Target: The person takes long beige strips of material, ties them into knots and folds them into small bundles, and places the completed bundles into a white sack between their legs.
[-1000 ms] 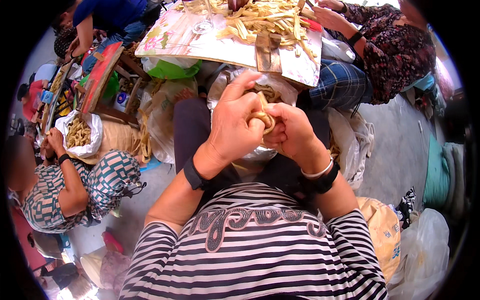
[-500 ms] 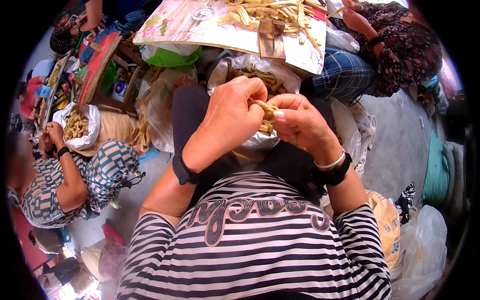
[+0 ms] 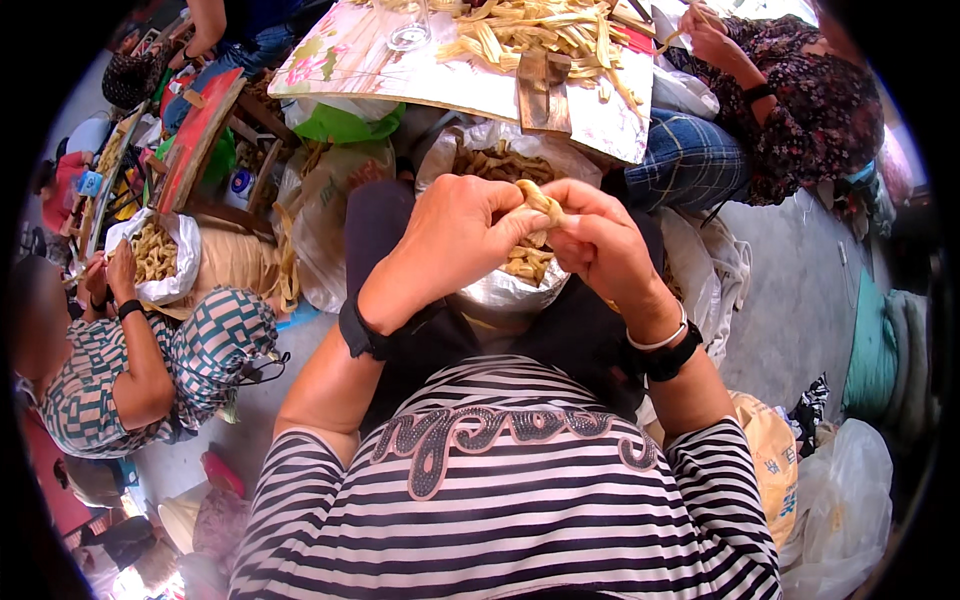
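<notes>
Both hands meet in front of me over a white bag (image 3: 505,298) of knotted yellow-brown pieces (image 3: 527,263). My left hand (image 3: 440,235) pinches a yellow-brown knotted strip (image 3: 540,203) between thumb and fingers. From the other side, my right hand (image 3: 605,245) grips the same strip with thumb and forefinger. Its looped upper part shows above the fingertips; the lower end is partly hidden by the hands.
Ahead stands a flowered table (image 3: 350,70) with loose strips (image 3: 520,32), a drinking glass (image 3: 408,28) and a wooden block (image 3: 543,90). Co-workers sit at left and right. Another bag of knots (image 3: 155,250) lies left; a clear plastic bag (image 3: 845,500) is at lower right.
The strip has turned upward between my hands, and more of its knotted loop shows. My hands have shifted slightly down, and the right fingers have curled in more.
</notes>
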Motion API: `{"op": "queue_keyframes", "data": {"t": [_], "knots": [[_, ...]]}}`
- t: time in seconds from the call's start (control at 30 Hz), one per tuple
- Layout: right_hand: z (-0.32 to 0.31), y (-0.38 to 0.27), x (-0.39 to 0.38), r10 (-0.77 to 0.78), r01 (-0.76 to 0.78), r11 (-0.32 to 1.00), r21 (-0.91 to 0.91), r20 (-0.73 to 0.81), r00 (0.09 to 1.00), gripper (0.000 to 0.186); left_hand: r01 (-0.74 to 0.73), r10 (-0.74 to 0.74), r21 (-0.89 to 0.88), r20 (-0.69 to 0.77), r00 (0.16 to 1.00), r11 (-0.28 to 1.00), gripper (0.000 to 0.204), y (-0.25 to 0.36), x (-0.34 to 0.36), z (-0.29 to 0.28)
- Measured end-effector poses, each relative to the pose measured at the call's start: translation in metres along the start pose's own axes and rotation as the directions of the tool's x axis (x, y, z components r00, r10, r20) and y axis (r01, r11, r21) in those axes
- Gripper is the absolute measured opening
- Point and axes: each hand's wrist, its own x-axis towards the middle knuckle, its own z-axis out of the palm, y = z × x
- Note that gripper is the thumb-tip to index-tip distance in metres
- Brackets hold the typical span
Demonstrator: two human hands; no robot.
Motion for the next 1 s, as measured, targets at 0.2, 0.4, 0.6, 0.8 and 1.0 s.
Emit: {"op": "queue_keyframes", "data": {"t": [0.2,0.4,0.6,0.8,1.0], "knots": [[-0.007,-0.025,-0.018,-0.229,0.138,0.751,-0.646,-0.059,0.972,0.019,0.325,-0.119,-0.804,0.308,0.944,0.498,0.035,-0.01,-0.016,-0.013],[-0.024,-0.013,-0.017,-0.117,0.05,0.805,-0.592,-0.076,0.99,0.021,0.3,-0.164,-0.456,0.314,0.935,0.838,0.036,-0.025,-0.015,-0.014],[-0.019,0.002,-0.003,-0.145,0.088,0.663,-0.744,-0.013,0.989,0.019,-0.042,0.024,0.129,0.139,0.99,0.991,0.029,-0.01,-0.012,0.005],[-0.042,-0.013,0.0,-0.102,0.01,0.597,-0.802,-0.064,0.993,0.018,-0.032,0.098,-0.16,0.422,0.901,0.987,0.018,-0.039,0.016,0.012],[-0.078,-0.041,0.068,-0.202,-0.038,0.7,-0.713,-0.249,0.947,0.021,0.025,-0.029,0.052,0.086,0.996,0.998,0.018,-0.061,0.09,0.003]]}}
